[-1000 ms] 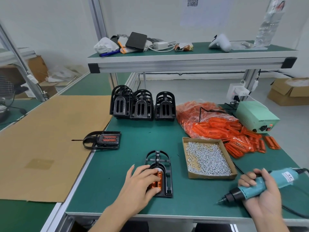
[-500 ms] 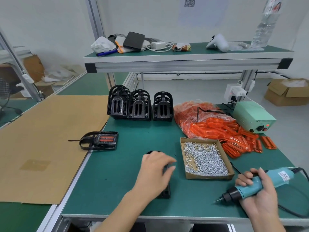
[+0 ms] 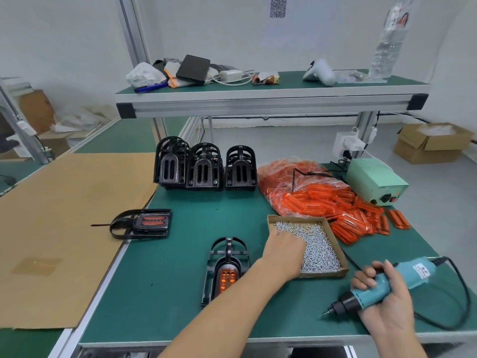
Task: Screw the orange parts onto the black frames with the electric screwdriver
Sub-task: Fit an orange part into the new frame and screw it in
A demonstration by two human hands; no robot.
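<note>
Black frame (image 3: 227, 270) lies flat near the front edge of the green bench (image 3: 180, 254), w/ an orange part (image 3: 227, 277) seated in its arch. Left hand (image 3: 284, 251) is down in the screw box (image 3: 335, 257) (fingers buried in the screws, grip can't be judged). Right hand (image 3: 384, 298) clenches the electric screwdriver (image 3: 379, 290), bit pointing left.

Your screwdriver (image 3: 387, 285) carries a white label with red print, too small to read. QR code sheet (image 3: 278, 7) on the wall ahead of you: pattern only, no legible text. Green power box (image 3: 375, 182) has faint lettering low on its front, unreadable. Hanging clear bag (image 3: 389, 40) shows a printed card, blurred.
</note>
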